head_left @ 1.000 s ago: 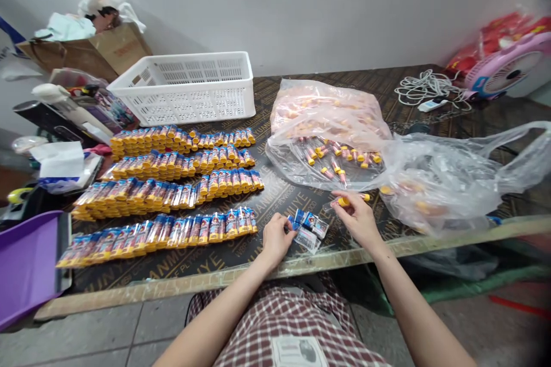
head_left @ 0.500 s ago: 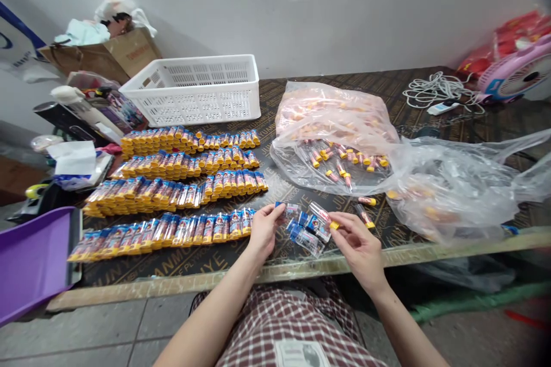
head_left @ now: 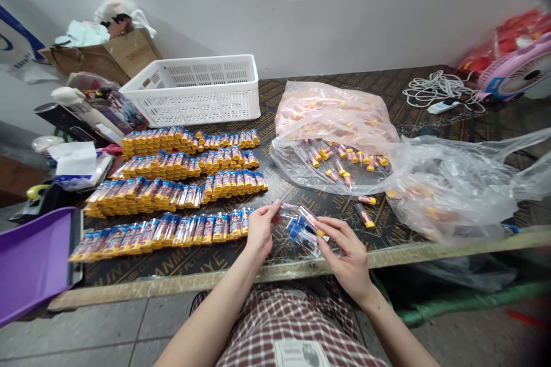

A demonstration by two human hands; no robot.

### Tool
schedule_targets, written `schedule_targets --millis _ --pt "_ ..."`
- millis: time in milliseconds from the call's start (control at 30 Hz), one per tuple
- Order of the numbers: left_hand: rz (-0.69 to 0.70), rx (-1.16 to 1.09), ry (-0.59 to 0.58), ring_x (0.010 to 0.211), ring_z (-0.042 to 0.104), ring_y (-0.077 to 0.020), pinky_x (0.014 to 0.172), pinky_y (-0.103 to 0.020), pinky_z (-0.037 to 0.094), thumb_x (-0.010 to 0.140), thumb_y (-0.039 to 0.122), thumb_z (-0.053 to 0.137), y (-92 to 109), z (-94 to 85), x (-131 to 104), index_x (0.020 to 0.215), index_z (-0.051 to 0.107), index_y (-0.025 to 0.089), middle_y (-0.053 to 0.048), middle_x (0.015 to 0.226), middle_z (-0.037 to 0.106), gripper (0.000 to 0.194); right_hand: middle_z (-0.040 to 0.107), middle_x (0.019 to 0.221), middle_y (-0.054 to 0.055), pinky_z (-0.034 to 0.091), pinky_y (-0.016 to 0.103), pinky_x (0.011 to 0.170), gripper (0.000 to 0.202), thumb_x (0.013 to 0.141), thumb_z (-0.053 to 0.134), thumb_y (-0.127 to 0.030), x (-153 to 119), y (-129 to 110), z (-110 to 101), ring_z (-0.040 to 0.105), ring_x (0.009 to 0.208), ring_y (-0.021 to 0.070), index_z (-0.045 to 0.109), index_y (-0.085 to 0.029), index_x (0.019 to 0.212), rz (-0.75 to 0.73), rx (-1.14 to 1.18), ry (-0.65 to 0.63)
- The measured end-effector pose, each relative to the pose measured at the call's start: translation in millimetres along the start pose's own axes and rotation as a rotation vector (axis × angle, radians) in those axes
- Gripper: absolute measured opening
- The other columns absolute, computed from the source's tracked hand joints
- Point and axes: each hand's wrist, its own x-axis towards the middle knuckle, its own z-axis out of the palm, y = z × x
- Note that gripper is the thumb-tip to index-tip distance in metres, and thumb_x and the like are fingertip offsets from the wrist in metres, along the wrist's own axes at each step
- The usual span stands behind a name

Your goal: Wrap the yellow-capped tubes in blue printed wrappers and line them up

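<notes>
My left hand pinches a small clear printed plastic sleeve between thumb and fingertips. In my right hand is a small clear tube with a yellow cap, its far end pointing toward the sleeve and close to it. Whether the two touch I cannot tell. Beneath them lies a loose pile of blue-and-clear sleeves on the dark table. Two loose yellow-capped tubes lie right of my right hand. Left of my left hand stretches a row of sleeved tubes, with more stacked rows behind.
A white basket stands behind the rows. An open plastic bag spills tubes at centre right, beside a crumpled clear bag. White cable and a pink fan sit at far right. A purple dustpan is at left.
My right hand has moved left and slightly down, bringing the tube closer to the sleeve. The sleeve in my left hand has tilted, while that hand stays nearly in place.
</notes>
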Motion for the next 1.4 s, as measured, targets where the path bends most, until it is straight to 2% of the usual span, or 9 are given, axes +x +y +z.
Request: schedule_targets --millis 133,267,433,567,667,767,900,1033,1400 --pt "0.063 0.042 -0.040 0.053 0.051 -0.0074 0.054 -0.020 0.042 0.051 0.045 0.080 -3 1.5 -5 0.061 0.064 0.012 0.002 0.058 0.060 0.038 0.059 0.113 0.006 0.048 0.040 0.092 0.035 0.086 0.052 -0.017 -2 3 3 0.057 0.105 0.0214 0.061 -0.031 0.117 0.024 0.060 -0.125" --pt "0.043 0.043 -0.204 0.063 0.059 -0.0108 0.064 -0.024 0.049 0.056 0.038 0.080 2 5.4 -15 0.073 0.064 0.013 0.000 0.070 0.066 0.034 0.058 0.114 0.006 0.049 0.038 0.091 0.035 0.088 0.046 -0.015 -4 10 8 0.056 0.107 0.0209 0.059 -0.030 0.118 0.061 0.134 -0.197" --pt "-0.050 0.055 -0.293 0.066 0.063 -0.0124 0.065 -0.024 0.050 0.052 0.028 0.083 5 1.9 -24 0.088 0.064 0.013 -0.004 0.079 0.070 0.043 0.051 0.114 0.007 0.050 0.039 0.089 0.057 0.081 0.051 -0.009 -3 19 16 0.055 0.103 0.0210 0.044 -0.032 0.132 -0.030 0.045 -0.145" --pt "-0.151 0.157 -0.390 0.067 0.064 -0.0136 0.066 -0.025 0.050 0.053 0.029 0.083 -5 -5.1 -31 0.087 0.067 0.011 -0.007 0.083 0.071 0.042 0.036 0.136 0.009 0.041 0.049 0.100 0.078 0.072 0.055 -0.008 5 20 18 0.041 0.123 0.0269 0.027 -0.034 0.140 -0.121 -0.017 -0.110" --pt "-0.200 0.219 -0.450 0.067 0.063 -0.0136 0.064 -0.025 0.050 0.052 0.030 0.084 -9 -7.0 -38 0.086 0.068 0.011 -0.007 0.081 0.070 0.042 0.024 0.146 0.009 0.037 0.051 0.103 0.085 0.066 0.054 -0.009 13 19 15 0.035 0.130 0.0290 0.021 -0.030 0.142 -0.108 0.054 -0.219" --pt "-0.230 0.228 -0.498 0.063 0.061 -0.0121 0.062 -0.024 0.048 0.060 0.039 0.079 -7 -6.1 -41 0.084 0.070 0.011 -0.006 0.076 0.069 0.038 0.036 0.142 0.009 0.037 0.047 0.104 0.085 0.063 0.050 -0.008 19 19 12 0.038 0.128 0.0273 0.023 -0.026 0.142 -0.107 0.134 -0.385" --pt "-0.216 0.166 -0.504 0.062 0.059 -0.0097 0.061 -0.021 0.047 0.065 0.040 0.075 -1 -4.8 -39 0.081 0.070 0.012 -0.004 0.074 0.067 0.033 0.043 0.135 0.008 0.038 0.045 0.104 0.084 0.060 0.049 -0.006 19 19 12 0.043 0.125 0.0257 0.029 -0.025 0.139 -0.101 0.178 -0.441" --pt "-0.217 0.176 -0.497 0.063 0.059 -0.0102 0.062 -0.022 0.047 0.061 0.035 0.078 0 -4.9 -40 0.084 0.071 0.011 -0.004 0.074 0.067 0.034 0.043 0.134 0.009 0.040 0.042 0.103 0.085 0.058 0.049 -0.005 15 20 16 0.045 0.123 0.0256 0.030 -0.025 0.139 -0.070 0.256 -0.418" --pt "-0.219 0.186 -0.454 0.059 0.056 -0.0097 0.059 -0.022 0.044 0.057 0.039 0.079 1 -2.7 -46 0.084 0.070 0.010 -0.005 0.071 0.065 0.040 0.043 0.133 0.010 0.042 0.041 0.102 0.089 0.057 0.049 -0.003 9 20 20 0.047 0.121 0.0250 0.025 -0.025 0.140 -0.028 0.388 -0.355"
